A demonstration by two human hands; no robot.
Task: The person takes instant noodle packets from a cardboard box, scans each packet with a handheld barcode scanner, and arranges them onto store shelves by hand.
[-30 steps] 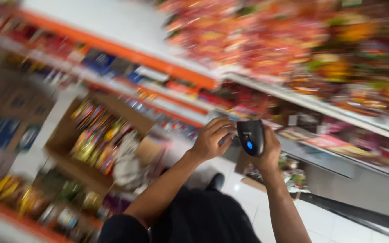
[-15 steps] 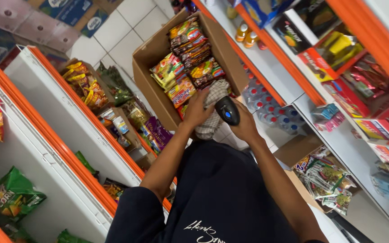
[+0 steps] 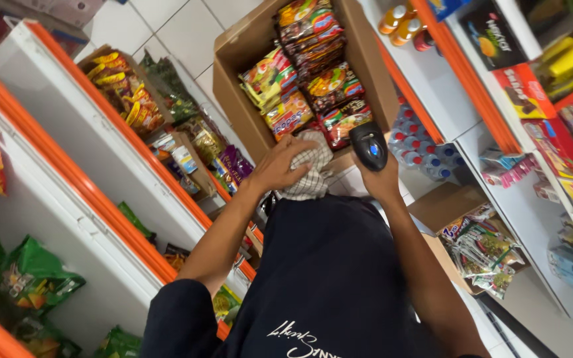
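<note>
Near the middle of the frame, the left hand [image 3: 285, 164] is lying with its fingers curled down over a crumpled checked cloth in white and grey [image 3: 310, 174], grasping it against the near edge of a big open brown cardboard box [image 3: 233, 76]. Just to the right of it, the right hand [image 3: 381, 182] is clenching around the grip of a black handheld barcode scanner with a small blue light [image 3: 369, 144], with the scanner's head pointing up toward the box. The 2 hands are sitting close together but not touching.

The box is filling the upper middle of the frame and is packed tight with bright red, yellow and green snack packets [image 3: 306, 73] standing in rows. As a judgement, scanning well here would mean keeping the scanner square to 1 packet's face and holding it steady, while the cloth hand stays low so that it is not covering the packets.

Room is narrow. A white shelf unit with orange trim [image 3: 74, 172] is running along the left side of the frame, carrying green snack bags [image 3: 31, 278] at lower left. Another white shelf unit with orange edging [image 3: 462, 86] is closing in the right side, with orange drink bottles [image 3: 402, 16] at the top. A smaller open brown carton of packets [image 3: 432, 209] is sitting at lower right, close beside the right forearm. The freest space appears to be the strip of pale floor tiles [image 3: 167, 33] at upper left of the box.
</note>
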